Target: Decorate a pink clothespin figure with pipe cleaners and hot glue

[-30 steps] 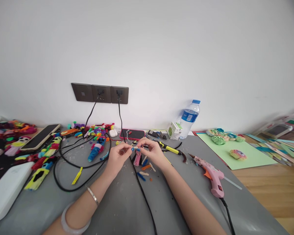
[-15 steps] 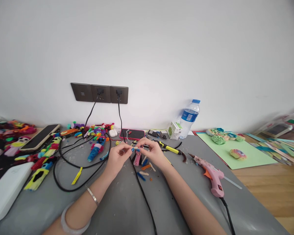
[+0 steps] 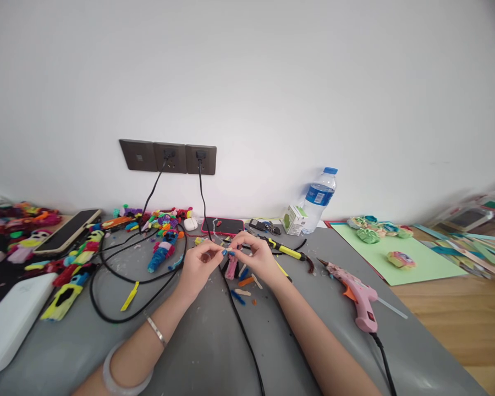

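1. Pink and fuzzy, a short piece (image 3: 231,269) lies on the grey counter (image 3: 214,352), directly under the meeting fingertips; its long axis runs roughly toward the wearer, with its far end partly covered by the fingers.
2. Both hands sit about equally near it: the left hand (image 3: 197,269) to its left, the right hand (image 3: 256,257) to its right, with the right thumb crossing just above its far end.
3. Thumbs and forefingers of the two hands are closed in a tight pinch, tip to tip, seemingly around a small pale bit (image 3: 228,249); the nails hide most of it, so its shape cannot be told.
4. Beside the pink piece, on the right hand's side, lie an orange strip (image 3: 246,281), a cream strip (image 3: 242,292) and a blue strip (image 3: 237,297); a black cable (image 3: 243,330) passes close by on the left.
5. Compared with half a second ago, more of a yellow tool (image 3: 284,271) shows beside the right wrist, and the left thumb has edged slightly toward the right one; the strips lie unchanged.
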`<state>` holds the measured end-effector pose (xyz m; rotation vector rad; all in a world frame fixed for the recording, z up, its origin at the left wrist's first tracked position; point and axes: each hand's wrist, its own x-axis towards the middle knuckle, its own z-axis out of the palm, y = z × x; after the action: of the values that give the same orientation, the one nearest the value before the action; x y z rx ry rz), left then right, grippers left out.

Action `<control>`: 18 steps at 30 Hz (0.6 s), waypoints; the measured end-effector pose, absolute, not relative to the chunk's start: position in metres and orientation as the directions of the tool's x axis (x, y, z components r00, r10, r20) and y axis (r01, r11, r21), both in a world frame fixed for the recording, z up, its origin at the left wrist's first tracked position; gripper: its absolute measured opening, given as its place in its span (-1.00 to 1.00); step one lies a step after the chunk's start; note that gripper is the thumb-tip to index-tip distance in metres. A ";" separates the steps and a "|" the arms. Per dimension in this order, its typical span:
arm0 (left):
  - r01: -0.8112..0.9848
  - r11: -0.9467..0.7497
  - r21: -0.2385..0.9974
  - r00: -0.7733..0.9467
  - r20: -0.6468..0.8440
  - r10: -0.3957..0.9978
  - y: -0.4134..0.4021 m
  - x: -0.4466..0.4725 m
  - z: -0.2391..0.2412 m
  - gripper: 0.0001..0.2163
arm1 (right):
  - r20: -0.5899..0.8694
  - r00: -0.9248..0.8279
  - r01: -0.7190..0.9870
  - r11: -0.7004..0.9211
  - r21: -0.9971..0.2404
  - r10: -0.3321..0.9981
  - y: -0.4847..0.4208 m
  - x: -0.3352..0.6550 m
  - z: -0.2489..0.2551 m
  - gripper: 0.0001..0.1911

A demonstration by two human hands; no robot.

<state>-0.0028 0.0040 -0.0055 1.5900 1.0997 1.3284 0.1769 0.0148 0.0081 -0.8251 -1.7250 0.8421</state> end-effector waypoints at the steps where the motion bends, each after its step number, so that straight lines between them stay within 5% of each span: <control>1: 0.135 -0.329 0.935 0.080 0.320 0.944 0.004 -0.003 -0.005 -0.85 | 0.482 -0.260 0.135 0.526 -0.840 0.837 0.015 0.177 0.008 -0.81; 18: 0.112 -0.330 0.937 0.102 0.320 0.942 0.002 -0.003 -0.006 -0.83 | 0.496 -0.245 0.107 0.531 -0.840 0.833 0.014 0.175 0.008 -0.79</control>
<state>-0.0032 0.0020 -0.0056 1.5872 1.0643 1.3216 0.1748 0.0141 0.0083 -0.7990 -1.6963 0.8443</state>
